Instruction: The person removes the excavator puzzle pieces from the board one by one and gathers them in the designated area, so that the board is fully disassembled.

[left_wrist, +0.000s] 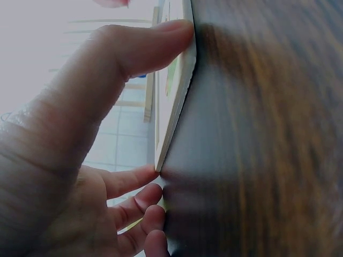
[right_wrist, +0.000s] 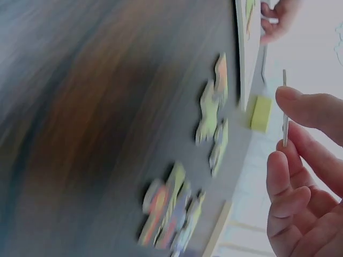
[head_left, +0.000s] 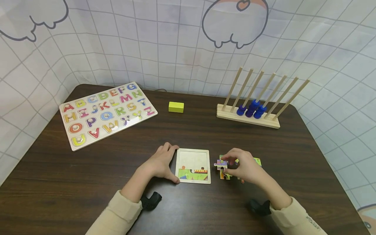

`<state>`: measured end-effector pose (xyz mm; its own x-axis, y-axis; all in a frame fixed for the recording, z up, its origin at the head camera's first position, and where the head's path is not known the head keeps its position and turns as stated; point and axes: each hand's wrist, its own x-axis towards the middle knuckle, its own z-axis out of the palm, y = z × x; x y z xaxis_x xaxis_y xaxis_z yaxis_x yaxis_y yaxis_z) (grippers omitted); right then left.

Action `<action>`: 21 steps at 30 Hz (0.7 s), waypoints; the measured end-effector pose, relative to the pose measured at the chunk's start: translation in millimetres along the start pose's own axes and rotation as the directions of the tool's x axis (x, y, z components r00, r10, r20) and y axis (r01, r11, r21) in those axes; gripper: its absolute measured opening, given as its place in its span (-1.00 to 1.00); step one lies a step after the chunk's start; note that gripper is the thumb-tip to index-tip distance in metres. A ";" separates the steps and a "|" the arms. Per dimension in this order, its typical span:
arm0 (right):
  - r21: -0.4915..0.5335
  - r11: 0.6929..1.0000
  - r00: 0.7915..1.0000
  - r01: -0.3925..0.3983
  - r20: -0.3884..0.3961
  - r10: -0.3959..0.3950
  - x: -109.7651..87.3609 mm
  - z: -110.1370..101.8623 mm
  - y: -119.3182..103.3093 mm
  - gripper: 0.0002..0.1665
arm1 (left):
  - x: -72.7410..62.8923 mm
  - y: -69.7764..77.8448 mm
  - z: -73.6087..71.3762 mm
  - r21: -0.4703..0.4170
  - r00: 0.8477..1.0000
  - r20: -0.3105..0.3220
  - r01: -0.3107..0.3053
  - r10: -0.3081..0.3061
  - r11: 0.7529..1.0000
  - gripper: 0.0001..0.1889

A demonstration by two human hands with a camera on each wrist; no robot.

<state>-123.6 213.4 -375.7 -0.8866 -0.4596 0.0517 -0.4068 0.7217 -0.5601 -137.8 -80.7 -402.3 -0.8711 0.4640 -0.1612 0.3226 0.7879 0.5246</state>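
Note:
A square wooden jigsaw tray (head_left: 208, 160) lies flat on the table, with green pieces (head_left: 192, 175) filling its lower part and bare wood above. My left hand (head_left: 161, 163) holds the tray's left side, thumb at the near corner and index finger at the far one. In the left wrist view the thumb (left_wrist: 155, 45) lies over the rim. Between thumb and fingertips my right hand (head_left: 242, 164) pinches a purple jigsaw piece (head_left: 221, 164), seen edge-on in the right wrist view. Loose jigsaw pieces (head_left: 225, 176) lie below and beside that hand, partly hidden by it.
An alphabet board (head_left: 66, 125) with knobbed letters lies at the back left. A yellow block (head_left: 176, 107) sits at the back middle. At the back right stands a wooden rack (head_left: 248, 120) of upright pegs, some bearing blue beads. Tiled-pattern cloth (head_left: 176, 49) hangs behind the table.

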 end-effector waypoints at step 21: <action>-0.079 0.988 0.984 -0.135 -0.124 0.124 -51.3 -21.3 44.7 -0.62 | 0.6 -1.1 1.3 -0.010 1.000 -0.003 -0.002 0.002 1.000 0.12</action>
<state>-101.0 280.3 -385.8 -0.9507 -0.2986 0.0836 -0.2997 0.8154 -0.4952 -138.2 -80.8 -404.1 -0.8714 0.4644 -0.1581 0.3207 0.7830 0.5329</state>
